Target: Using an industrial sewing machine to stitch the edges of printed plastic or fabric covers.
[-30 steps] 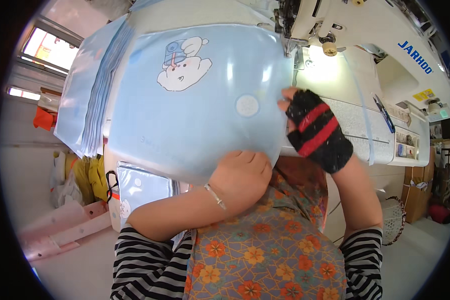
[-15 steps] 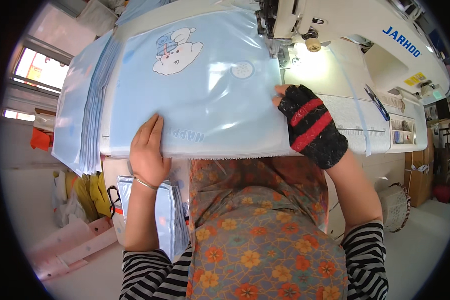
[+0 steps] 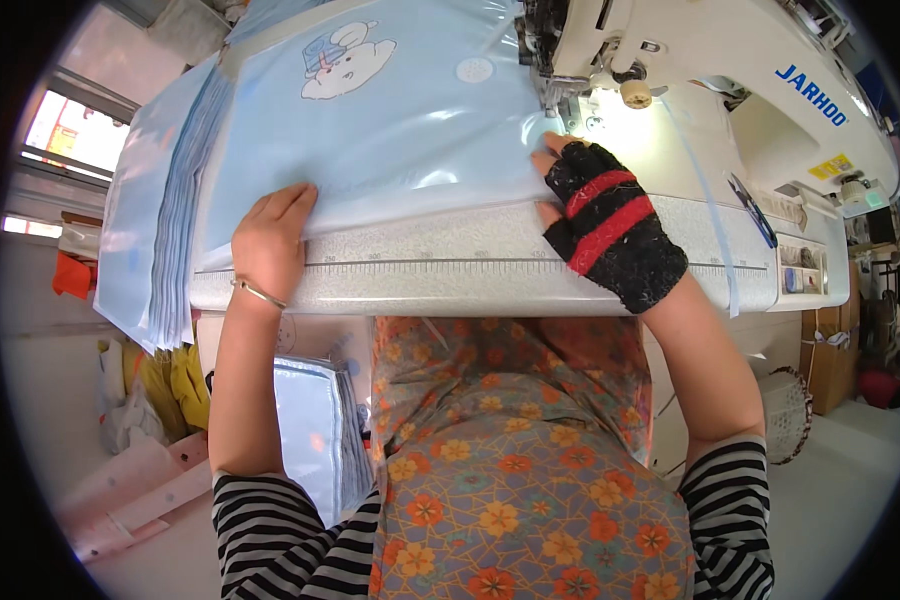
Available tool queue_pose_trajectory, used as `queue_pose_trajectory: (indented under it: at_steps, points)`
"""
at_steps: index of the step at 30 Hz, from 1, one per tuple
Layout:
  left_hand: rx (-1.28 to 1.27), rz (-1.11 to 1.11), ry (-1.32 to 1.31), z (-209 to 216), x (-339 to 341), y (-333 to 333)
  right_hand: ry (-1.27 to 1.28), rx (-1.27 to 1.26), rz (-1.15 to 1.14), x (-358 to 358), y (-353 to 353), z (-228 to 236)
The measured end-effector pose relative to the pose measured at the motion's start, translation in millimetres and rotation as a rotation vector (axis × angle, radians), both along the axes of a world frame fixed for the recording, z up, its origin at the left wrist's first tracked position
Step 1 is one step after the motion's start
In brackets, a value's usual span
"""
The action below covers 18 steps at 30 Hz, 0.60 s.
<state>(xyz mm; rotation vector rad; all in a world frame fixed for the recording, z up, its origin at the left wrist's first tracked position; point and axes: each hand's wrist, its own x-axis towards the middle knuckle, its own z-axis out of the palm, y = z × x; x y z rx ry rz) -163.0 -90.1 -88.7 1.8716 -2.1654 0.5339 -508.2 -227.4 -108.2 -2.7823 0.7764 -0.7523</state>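
A light blue, shiny plastic-like sheet (image 3: pixel 390 140) with a cartoon animal print lies on the sewing machine table (image 3: pixel 410 285). My left hand (image 3: pixel 273 235) rests on its near left part, bare, fingers stretched out. My right hand (image 3: pixel 615 220), in a black fingerless glove with red stripes, reaches over the sheet's near right corner, its fingers apart and their tips close to the presser foot. At the sheet's right edge stands the white sewing machine (image 3: pixel 690 60), its lamp lighting the needle area. What lies under my fingers is hidden.
A stack of blue sheets (image 3: pixel 160 200) hangs over the table's left end. Another blue stack (image 3: pixel 315 430) lies below the table. Blue-handled thread snips (image 3: pixel 752 210) and a small parts tray (image 3: pixel 802 268) are at the right. A light blue strip (image 3: pixel 720 225) crosses the table.
The sheet has moved away from me, uncovering the table's ruler and front edge. Both my hands moved forward with it, the left also slightly leftward.
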Motion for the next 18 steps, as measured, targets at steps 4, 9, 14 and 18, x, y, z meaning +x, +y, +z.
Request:
queue_pose_trajectory:
  at_steps: [4, 9, 14, 18]
  points:
    - [0.023, 0.015, -0.054, 4, -21, 17, 0.020, -0.002, -0.058, 2, -3, -3]
    - [0.042, 0.019, -0.137, 10, -49, 38, 0.044, -0.062, -0.059, 1, -6, -5]
    - [0.185, 0.009, -0.126, 18, -81, 57, 0.077, -0.081, -0.057, 2, -4, -2]
    - [0.366, -0.123, -0.016, 27, -116, 79, 0.062, -0.056, -0.056, 4, -4, -2]
